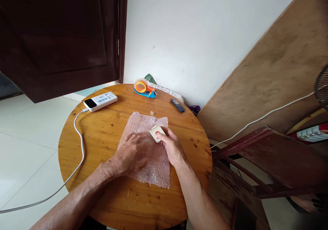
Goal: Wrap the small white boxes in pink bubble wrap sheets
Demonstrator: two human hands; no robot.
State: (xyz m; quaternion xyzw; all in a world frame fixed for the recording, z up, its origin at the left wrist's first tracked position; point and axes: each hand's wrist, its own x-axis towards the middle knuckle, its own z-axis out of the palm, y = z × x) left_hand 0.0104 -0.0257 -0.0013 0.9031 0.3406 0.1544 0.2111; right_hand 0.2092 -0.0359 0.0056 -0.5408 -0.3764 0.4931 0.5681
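1. The left hand (pixel 133 152) lies palm down with fingers spread flat on a sheet of bubble wrap (pixel 148 148). It grips nothing; the flat press looks meant to keep the light sheet from sliding or curling on the table (pixel 102 134).
2. The right hand (pixel 171 147) pinches a small cream box (pixel 156 133) with a red mark between thumb and fingertips, fingers partly curled. The box sits tilted on the sheet just beyond the left hand's fingertips, touching the wrap near its far right corner.
3. A small scrap of tape (pixel 152 113) lies just beyond the sheet's far edge.
4. Well beyond both hands, near the wall, sits an orange-and-blue tape dispenser (pixel 144 88), out of the working space yet reachable.
5. Far to the left of the left hand, a white power bank (pixel 100 101) rests with its white cable (pixel 79 137) trailing off the table's edge.
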